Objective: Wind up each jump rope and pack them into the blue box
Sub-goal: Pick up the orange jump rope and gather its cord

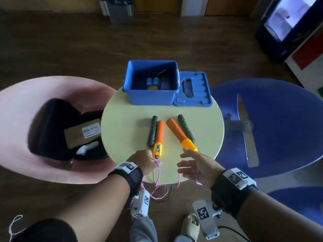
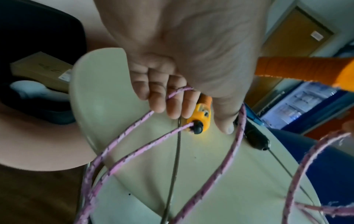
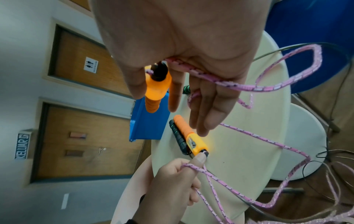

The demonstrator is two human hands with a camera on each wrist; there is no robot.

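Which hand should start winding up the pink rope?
Probably the left hand: its fingers already curl round the pink rope beside the orange handle where it starts. The right hand is open, with the rope only draped across its fingers.

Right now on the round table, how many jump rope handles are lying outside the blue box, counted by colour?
Orange handles: 2
Black handles with green bands: 2
Total: 4
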